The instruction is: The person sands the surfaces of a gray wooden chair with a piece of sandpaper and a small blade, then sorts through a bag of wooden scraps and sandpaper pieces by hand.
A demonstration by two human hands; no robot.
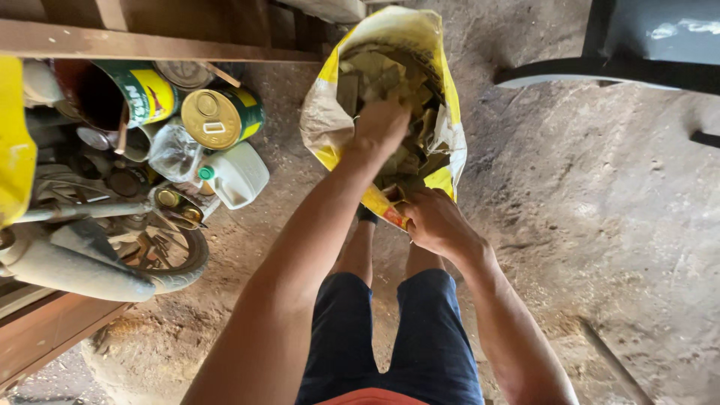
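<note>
**dusty_shed:** So where's everything sitting, taking the yellow and white sack (324,124) as the anchor?

**benchwarmer:** The sack stands open on the dirt floor (600,225), right in front of the person's feet. It's stuffed with dry greenish-brown leaves (382,75). The left hand (381,124) is down inside the mouth of the sack, on top of the leaves. Fingers are curled down into the pile, so I can't tell if it's actually got a handful or is just pressing on them.

**dusty_shed:** And the other one?

**benchwarmer:** The right hand (435,223) is closed on the near rim of the sack, pinching the edge and holding the mouth open.

**dusty_shed:** What's around it?

**benchwarmer:** Left of the sack there's a heap of clutter under a wooden shelf (150,41): a green and yellow tin can (223,116) lying on its side with its gold lid facing up, a white plastic jug (238,174) with a green cap just below that, and a small dusty wheel (169,259) further down. Beyond the sack, off to its right, is a dark chair (637,45). The person's in dark blue shorts (390,337), standing just behind the sack.
</note>
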